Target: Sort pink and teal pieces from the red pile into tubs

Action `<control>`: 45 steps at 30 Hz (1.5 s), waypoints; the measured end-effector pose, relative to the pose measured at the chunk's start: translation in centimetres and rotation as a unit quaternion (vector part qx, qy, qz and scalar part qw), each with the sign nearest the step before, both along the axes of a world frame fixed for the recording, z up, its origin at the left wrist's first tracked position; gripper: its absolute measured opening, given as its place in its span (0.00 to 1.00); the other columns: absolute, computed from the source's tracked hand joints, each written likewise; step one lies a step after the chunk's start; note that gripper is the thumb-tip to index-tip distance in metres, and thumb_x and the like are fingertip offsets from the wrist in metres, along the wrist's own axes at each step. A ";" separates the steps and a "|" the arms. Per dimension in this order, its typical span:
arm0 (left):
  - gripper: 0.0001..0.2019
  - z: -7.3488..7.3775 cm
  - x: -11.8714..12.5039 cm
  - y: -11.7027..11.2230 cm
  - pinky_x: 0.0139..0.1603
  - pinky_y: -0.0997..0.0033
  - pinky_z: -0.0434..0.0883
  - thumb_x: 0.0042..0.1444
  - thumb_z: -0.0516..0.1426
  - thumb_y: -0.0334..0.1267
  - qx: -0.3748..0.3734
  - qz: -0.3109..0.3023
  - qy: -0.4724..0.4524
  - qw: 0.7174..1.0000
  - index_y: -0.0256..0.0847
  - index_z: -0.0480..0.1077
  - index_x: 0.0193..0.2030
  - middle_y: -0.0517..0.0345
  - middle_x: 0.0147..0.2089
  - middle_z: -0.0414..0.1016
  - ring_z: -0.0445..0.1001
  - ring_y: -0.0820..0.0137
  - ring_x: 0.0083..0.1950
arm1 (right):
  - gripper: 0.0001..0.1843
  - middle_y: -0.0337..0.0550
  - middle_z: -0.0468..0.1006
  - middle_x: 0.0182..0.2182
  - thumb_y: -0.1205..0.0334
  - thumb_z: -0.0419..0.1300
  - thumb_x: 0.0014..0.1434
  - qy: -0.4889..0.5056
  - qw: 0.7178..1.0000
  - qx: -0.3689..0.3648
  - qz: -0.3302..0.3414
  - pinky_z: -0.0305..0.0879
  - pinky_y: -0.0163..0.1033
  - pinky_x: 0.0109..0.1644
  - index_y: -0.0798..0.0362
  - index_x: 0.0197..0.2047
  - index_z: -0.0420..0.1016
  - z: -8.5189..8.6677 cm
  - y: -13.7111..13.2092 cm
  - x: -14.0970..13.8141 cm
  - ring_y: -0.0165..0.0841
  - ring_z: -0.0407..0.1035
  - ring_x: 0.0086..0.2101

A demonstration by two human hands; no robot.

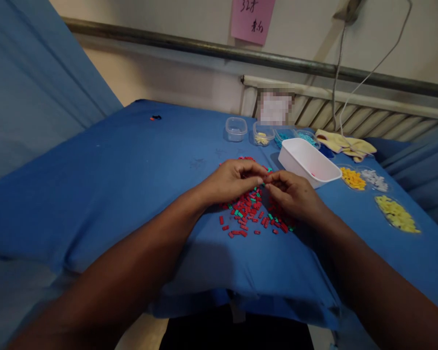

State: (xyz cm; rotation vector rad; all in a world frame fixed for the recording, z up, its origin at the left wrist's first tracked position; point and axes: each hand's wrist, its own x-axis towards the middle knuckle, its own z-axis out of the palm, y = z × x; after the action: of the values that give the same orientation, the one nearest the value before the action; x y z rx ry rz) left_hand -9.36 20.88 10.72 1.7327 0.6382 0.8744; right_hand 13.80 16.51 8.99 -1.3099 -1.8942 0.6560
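Note:
A pile of small red pieces (244, 209), with some green ones mixed in, lies spread on the blue cloth in front of me. Over it, my left hand (235, 181) reaches in from the left, its thumb and fingers closed together at the tips. My right hand (294, 194) meets it from the right, also in a pinch, and the fingertips of both nearly touch. Whatever sits between them is too small and covered to make out. Just beyond my right hand stands a white plastic tub (306, 160) with a little red in it.
Clear containers stand along the back: one bare-looking (236, 130), one with cream pieces (262, 138), others with blue pieces (306, 138). To the right lie orange pieces (353, 179), grey pieces (374, 180) and yellow pieces (397, 214). A yellow cloth (345, 143) rests by the radiator (357, 109).

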 end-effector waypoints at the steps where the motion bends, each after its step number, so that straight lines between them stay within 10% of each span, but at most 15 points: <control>1: 0.10 0.1 -0.1 0.3 0.47 0.69 0.76 0.63 0.64 0.37 0.017 0.051 0.003 0.999 0.37 0.83 0.48 0.51 0.45 0.85 0.81 0.68 0.44 | 0.08 0.41 0.85 0.36 0.59 0.65 0.67 -0.029 0.999 0.020 0.000 0.72 0.40 0.41 0.49 0.47 0.83 -0.2 0.1 -0.3 0.35 0.77 0.34; 6: 0.11 -0.3 -0.7 2.3 0.46 0.68 0.77 0.64 0.61 0.37 0.075 0.255 0.039 0.963 0.38 0.83 0.47 0.54 0.43 0.85 0.80 0.67 0.42 | 0.06 0.43 0.86 0.40 0.65 0.66 0.66 -0.144 0.988 0.052 0.031 0.70 0.40 0.45 0.50 0.45 0.84 -0.2 0.9 -1.6 0.37 0.78 0.38; 14: 0.12 -2.8 -3.5 5.9 0.50 0.64 0.77 0.64 0.60 0.37 0.127 0.361 0.084 0.920 0.38 0.84 0.49 0.53 0.43 0.85 0.80 0.64 0.43 | 0.08 0.42 0.89 0.40 0.64 0.66 0.66 -0.243 0.970 -0.011 -0.009 0.68 0.39 0.41 0.48 0.47 0.86 0.8 0.7 -1.6 0.37 0.79 0.36; 45: 0.14 -3.7 -3.1 5.8 0.52 0.63 0.75 0.66 0.59 0.36 0.123 0.370 0.194 0.900 0.41 0.84 0.52 0.53 0.47 0.86 0.81 0.62 0.46 | 0.14 0.42 0.88 0.39 0.72 0.62 0.59 -0.301 0.947 -0.014 0.110 0.64 0.38 0.41 0.47 0.41 0.88 2.5 0.9 -3.3 0.38 0.78 0.38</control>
State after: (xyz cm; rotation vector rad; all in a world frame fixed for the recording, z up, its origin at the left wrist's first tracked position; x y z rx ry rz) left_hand -12.47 26.69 7.01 1.9267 1.5812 1.1620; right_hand 10.55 17.37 11.52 -1.4382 -2.5590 0.4119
